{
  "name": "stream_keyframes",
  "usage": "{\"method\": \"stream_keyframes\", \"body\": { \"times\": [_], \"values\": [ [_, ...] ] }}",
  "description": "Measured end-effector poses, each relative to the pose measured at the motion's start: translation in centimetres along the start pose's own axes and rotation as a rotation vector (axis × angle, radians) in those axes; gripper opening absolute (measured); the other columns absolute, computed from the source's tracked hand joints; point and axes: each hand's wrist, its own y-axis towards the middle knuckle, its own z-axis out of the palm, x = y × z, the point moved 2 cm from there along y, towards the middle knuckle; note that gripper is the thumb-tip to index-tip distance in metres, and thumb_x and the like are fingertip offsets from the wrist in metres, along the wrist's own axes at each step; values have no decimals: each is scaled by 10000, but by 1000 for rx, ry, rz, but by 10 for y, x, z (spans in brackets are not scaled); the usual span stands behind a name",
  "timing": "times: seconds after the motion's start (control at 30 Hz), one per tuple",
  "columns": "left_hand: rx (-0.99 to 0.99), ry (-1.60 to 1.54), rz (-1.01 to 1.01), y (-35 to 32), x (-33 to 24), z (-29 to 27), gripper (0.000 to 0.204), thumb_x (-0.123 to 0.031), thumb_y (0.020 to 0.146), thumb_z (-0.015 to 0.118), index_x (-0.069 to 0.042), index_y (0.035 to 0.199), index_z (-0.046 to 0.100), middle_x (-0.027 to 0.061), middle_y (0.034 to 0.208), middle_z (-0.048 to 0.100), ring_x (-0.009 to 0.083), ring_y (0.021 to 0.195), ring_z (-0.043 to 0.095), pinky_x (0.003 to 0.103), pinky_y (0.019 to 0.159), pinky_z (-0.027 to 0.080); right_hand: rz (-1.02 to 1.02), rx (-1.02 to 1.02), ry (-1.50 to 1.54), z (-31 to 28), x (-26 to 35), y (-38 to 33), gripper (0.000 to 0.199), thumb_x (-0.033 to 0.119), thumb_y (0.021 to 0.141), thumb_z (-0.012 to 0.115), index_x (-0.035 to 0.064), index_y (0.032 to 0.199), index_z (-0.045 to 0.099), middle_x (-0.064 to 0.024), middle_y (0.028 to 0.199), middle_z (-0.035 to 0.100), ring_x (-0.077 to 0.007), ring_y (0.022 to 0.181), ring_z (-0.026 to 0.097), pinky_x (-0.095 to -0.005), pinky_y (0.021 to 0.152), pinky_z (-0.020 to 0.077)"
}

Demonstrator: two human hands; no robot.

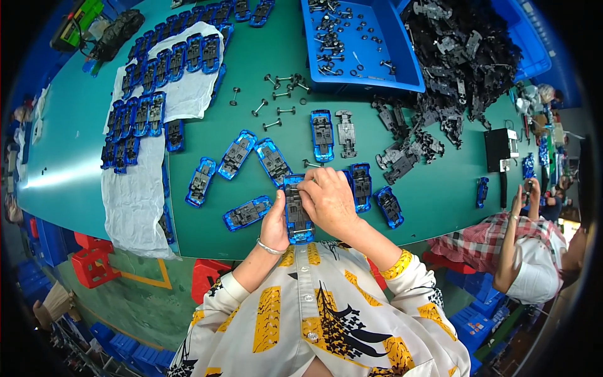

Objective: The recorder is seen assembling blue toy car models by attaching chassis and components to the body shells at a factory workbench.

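- Blue toy car body is held upside down just at the table edge, close to the torso; it's cradled from the side by the left hand, fingers curled round its edge
- Right hand is laid over the car's upper end, fingertips pressed down on the dark chassis plate set in the shell; looks like the plate is being seated, judged as mid-step, not yet finished
- Done so far, by the look: rows of blue cars w/ chassis fitted are lined up on a white cloth, well off to the left & beyond the hands
- Partly done / waiting: several loose blue cars are scattered just beyond & to both sides of the hands, dark plates in them; whether axles are fitted can't be told
- One bare grey chassis is lying beside a blue car, beyond the right hand
- Stock left: loose wheel axles are spread further ahead, more in a blue tray; a big heap of black chassis parts is piled far right & ahead, so plenty is left to assemble
- Another person's arm in a plaid sleeve is seen to the right, apart from the work
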Motion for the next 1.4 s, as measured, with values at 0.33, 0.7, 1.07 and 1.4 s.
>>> {"method": "stream_keyframes", "body": {
  "times": [0.33, 0.7, 1.07, 1.4],
  "values": [
    [-68, 52, 19, 7, 8, 2, 363, -350, 925, 363, -69, 1134, 459, 42, 1061, 553, 163, 950, 550, 327, 839, 433, 1, -63, -17, 1, -11, -9, 154, 67, 644, 613, 85, 792, 573, -49, 862, 519, -220, 795, 490, -341, 658, 355],
    [50, 55, -97, 9, 3, 5, 532, -474, 903, 285, -72, 1231, 405, 136, 1194, 486, 313, 992, 548, 448, 738, 512, 375, 10, -380, -51, -163, -81, 219, 59, 637, 603, 78, 854, 599, -76, 922, 564, -244, 891, 522, -354, 737, 418],
    [57, 44, -65, 7, 0, 16, 532, -471, 906, 274, -70, 1234, 396, 140, 1199, 483, 319, 997, 544, 450, 731, 518, 1131, -343, -74, -53, -247, -142, 306, 131, 720, 624, 32, 994, 530, -90, 876, 601, -250, 733, 585, -355, 656, 465],
    [93, 54, -76, 2, -3, 14, 524, -464, 907, 283, -72, 1239, 390, 138, 1207, 475, 314, 996, 544, 454, 731, 517, 1284, -792, 639, -55, -257, -155, 376, 141, 749, 670, -2, 1056, 504, -9, 674, 565, -73, 529, 500, -190, 435, 379]
  ]
}}
